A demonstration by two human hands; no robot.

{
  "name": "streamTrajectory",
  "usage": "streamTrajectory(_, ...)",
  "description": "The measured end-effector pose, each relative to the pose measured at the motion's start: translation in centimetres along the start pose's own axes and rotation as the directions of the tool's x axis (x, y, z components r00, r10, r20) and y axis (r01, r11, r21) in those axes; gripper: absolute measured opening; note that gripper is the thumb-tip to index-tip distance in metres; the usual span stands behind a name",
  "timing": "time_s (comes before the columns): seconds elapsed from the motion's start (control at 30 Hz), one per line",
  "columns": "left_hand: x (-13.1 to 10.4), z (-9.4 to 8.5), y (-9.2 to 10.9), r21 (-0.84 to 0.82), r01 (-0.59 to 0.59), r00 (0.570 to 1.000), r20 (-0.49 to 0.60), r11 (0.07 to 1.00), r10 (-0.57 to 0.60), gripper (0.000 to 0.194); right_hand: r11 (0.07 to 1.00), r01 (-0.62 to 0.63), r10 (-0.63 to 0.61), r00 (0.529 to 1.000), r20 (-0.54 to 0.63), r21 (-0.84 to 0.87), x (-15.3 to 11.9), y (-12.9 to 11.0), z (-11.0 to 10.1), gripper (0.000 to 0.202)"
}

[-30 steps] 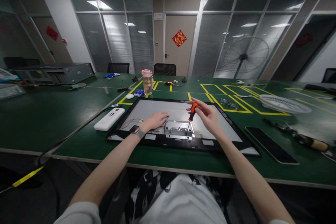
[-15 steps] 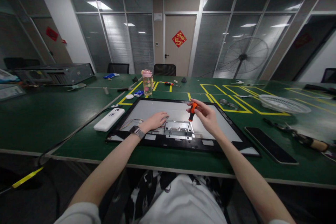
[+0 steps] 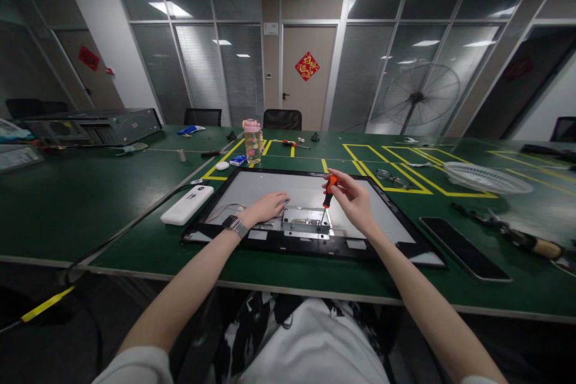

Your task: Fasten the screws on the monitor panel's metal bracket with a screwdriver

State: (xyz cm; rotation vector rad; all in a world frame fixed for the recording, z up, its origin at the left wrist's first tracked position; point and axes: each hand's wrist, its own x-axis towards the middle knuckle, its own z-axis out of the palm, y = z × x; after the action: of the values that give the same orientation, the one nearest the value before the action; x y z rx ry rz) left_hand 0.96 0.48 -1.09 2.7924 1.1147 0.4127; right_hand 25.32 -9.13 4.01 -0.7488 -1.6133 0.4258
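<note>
From the head view, the writing that stands out to us is the gold Chinese lettering on a red diamond sign [image 3: 308, 66], fixed to the pale door [image 3: 327, 109] across the room; another red sign [image 3: 89, 58] at far left is too dim to read. We also see dark marks on the white case [image 3: 186, 206] left of the panel, too small to make out. The desk [image 3: 135, 192] is green, marked with strips of yellow tape [image 3: 407, 191], and behind it are glass partitions with blinds [image 3: 200, 66] and, far right, a large standing fan [image 3: 417, 98]. On the near part of the desk, a black-framed panel [image 3: 288, 186] lies flat, its pale face up, with a metal bracket [image 3: 299, 227] along its near side. Of our two hands, the right hand [image 3: 356, 199] has its fingers closed round the orange-and-black handle of a screwdriver [image 3: 331, 191], which stands tilted with its tip at the bracket's right end. The left hand [image 3: 264, 207] lies palm down, fingers stretched out, on the panel just beside the bracket's left end. A pink-lidded bottle [image 3: 253, 145] stands beyond the panel, and a dark phone [image 3: 464, 249] lies to its right.
</note>
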Motion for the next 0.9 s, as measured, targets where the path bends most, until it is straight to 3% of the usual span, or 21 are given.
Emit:
streamTrajectory(0.2,-0.1,-0.1,0.1,0.002,0.002,1.0,0.005,1.0,-0.002,0.036,0.969,0.07,-0.097,0.99,-0.106,-0.235,-0.1,0.5,0.0,0.025)
streamTrajectory(0.43,-0.2,-0.5,0.5,0.009,0.013,1.0,0.018,1.0,-0.014,0.036,0.998,0.057,-0.057,0.998,0.028,0.002,-0.3,0.4,-0.1,0.033)
streamTrajectory(0.6,-0.1,-0.2,0.2,0.008,0.013,1.0,0.012,1.0,-0.013,0.037,0.983,0.076,-0.089,0.993,-0.075,-0.165,-0.2,0.4,0.0,0.03)
streamTrajectory(0.7,0.0,0.1,-0.1,0.012,0.004,1.0,0.013,1.0,-0.004,0.037,0.97,0.083,-0.104,0.992,-0.078,-0.229,-0.1,0.4,-0.1,0.027)
streamTrajectory(0.8,0.1,0.3,-0.3,0.015,-0.006,1.0,0.015,1.0,0.006,0.037,0.98,0.086,-0.093,0.995,-0.035,-0.182,-0.2,0.3,-0.2,0.025)
streamTrajectory(0.9,0.1,0.4,-0.5,0.014,-0.007,1.0,0.008,1.0,0.007,0.037,0.998,0.062,-0.062,0.998,0.03,-0.029,-0.1,0.3,-0.3,0.029)
